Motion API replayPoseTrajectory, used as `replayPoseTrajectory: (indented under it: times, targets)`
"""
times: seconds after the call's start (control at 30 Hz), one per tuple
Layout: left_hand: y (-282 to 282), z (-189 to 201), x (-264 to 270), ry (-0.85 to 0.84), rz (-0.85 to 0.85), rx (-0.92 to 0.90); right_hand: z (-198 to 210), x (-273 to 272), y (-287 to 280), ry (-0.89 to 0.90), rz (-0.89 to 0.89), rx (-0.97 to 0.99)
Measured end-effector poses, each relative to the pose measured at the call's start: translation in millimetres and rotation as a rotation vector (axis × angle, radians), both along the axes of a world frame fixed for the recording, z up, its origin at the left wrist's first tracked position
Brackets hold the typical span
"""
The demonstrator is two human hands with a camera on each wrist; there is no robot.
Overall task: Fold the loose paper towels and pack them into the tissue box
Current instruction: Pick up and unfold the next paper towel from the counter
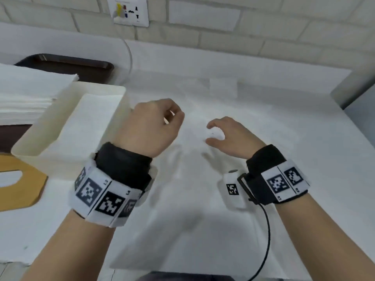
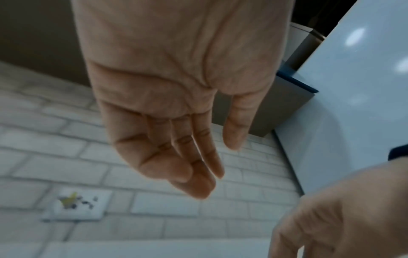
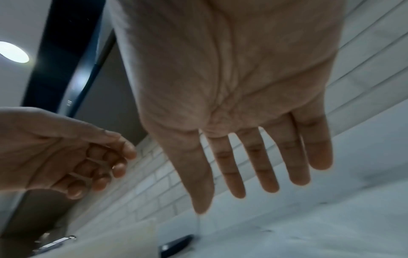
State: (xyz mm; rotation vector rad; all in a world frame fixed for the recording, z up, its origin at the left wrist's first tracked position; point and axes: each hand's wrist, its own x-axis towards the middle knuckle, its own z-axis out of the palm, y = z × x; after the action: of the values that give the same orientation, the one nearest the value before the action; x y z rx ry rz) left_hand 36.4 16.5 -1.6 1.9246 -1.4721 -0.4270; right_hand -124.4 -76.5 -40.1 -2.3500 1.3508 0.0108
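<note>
A white paper towel [image 1: 188, 209] lies spread flat on the white table, reaching to the near edge. Both my hands hover above its far half, apart from it. My left hand [image 1: 174, 116] hangs beside the right wall of the open cream tissue box [image 1: 69, 126], fingers loosely curled and holding nothing. My right hand [image 1: 215, 132] is a little to the right, fingers relaxed and empty. The left wrist view shows the left hand [image 2: 198, 165] with a bare palm. The right wrist view shows the right hand [image 3: 253, 165] with spread, nearly straight fingers.
A thick stack of white paper towels [image 1: 26, 94] sits left of the box on a dark brown tray [image 1: 67, 63]. A wooden lid with an oval slot [image 1: 20, 183] lies at the near left. A brick wall with a socket [image 1: 129, 11] stands behind the table.
</note>
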Motion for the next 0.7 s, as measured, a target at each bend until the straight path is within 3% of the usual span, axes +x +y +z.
replayPoseTrajectory:
  times: [0.13,0.23,0.5,0.7]
  targets:
    - [-30.1,-31.3,-45.3,-0.027,-0.199,0.15,-25.7,-61.7,-5.4,0.255,-0.205,0.072]
    - [-48.8,-46.9,-68.8,-0.062,-0.288,0.25,-38.7,-91.6,-15.3,0.332,-0.257,0.098]
    - [-89.4,-62.7,-106.8,-0.306,-0.451,0.53,-43.6,-116.1,-35.1,0.28,-0.136,0.051]
    - [-97.2,-67.2,-122.6,-0.372,-0.508,0.579,-46.0,-112.5,-37.0,0.336,0.023,-0.064]
